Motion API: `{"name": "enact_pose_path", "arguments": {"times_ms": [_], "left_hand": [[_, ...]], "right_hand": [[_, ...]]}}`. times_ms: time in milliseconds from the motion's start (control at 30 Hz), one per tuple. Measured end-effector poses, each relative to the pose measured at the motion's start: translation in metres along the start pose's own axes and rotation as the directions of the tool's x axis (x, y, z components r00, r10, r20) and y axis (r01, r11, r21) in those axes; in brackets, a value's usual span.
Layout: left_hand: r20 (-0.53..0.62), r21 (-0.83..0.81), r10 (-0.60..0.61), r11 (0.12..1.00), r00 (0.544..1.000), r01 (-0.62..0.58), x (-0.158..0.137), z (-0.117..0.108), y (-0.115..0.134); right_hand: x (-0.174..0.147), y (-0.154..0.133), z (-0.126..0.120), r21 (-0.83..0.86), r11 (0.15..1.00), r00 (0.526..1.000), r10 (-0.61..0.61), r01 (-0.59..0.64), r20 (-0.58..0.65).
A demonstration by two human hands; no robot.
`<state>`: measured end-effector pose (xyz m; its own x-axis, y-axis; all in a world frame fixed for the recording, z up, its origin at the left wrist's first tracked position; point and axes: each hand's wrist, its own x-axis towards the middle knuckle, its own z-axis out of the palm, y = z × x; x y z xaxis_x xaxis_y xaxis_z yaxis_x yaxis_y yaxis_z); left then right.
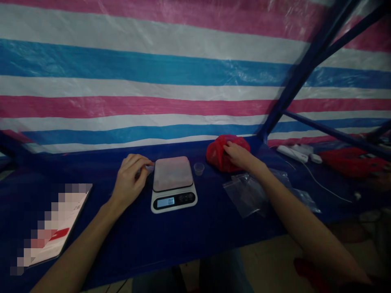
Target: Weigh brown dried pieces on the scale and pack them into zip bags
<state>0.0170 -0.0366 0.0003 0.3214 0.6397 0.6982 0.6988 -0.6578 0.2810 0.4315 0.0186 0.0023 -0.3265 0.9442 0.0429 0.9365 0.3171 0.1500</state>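
Note:
My left hand [130, 177] is closed in a pinch on a small clear plastic bag [149, 168], just left of a white digital scale [173, 175]. The scale's display reads 0.0, and its metal plate carries nothing. To the right of the scale stands a small clear plastic cup [199, 168]. My right hand [236, 154] is at the top of a crumpled red plastic bag [216, 154], its fingers curled against the bag's folds. Those fingertips are partly hidden, and so is whatever the red bag contains.
Several flat clear zip bags [249, 193] lie under and beside my right forearm. Farther right are a white power strip [292, 154] with a cable and another red bag [351, 160]. A printed sheet [65, 228] lies at left. Blue metal bars [293, 81] and striped sheeting [137, 65] rise behind.

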Motion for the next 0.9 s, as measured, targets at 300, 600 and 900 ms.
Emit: {"name": "enact_pose_path", "arguments": {"times_ms": [300, 600, 900], "left_hand": [[-0.033, 0.039, -0.007, 0.999, 0.999, 0.009, 0.001, -0.002, -0.002], [-0.059, 0.033, -0.015, 0.999, 0.998, 0.017, 0.0, -0.004, -0.013], [-0.116, 0.048, -0.043, 0.998, 0.992, 0.049, 0.001, -0.01, -0.013]], "right_hand": [[0.0, 0.011, 0.003, 0.131, 0.986, 0.987, -0.087, 0.105, -0.136], [-0.007, 0.012, -0.01, 0.226, 0.972, 0.952, 0.009, 0.063, -0.306], [-0.02, -0.02, -0.051, 0.371, 0.928, 0.796, 0.205, 0.027, -0.569]]}}
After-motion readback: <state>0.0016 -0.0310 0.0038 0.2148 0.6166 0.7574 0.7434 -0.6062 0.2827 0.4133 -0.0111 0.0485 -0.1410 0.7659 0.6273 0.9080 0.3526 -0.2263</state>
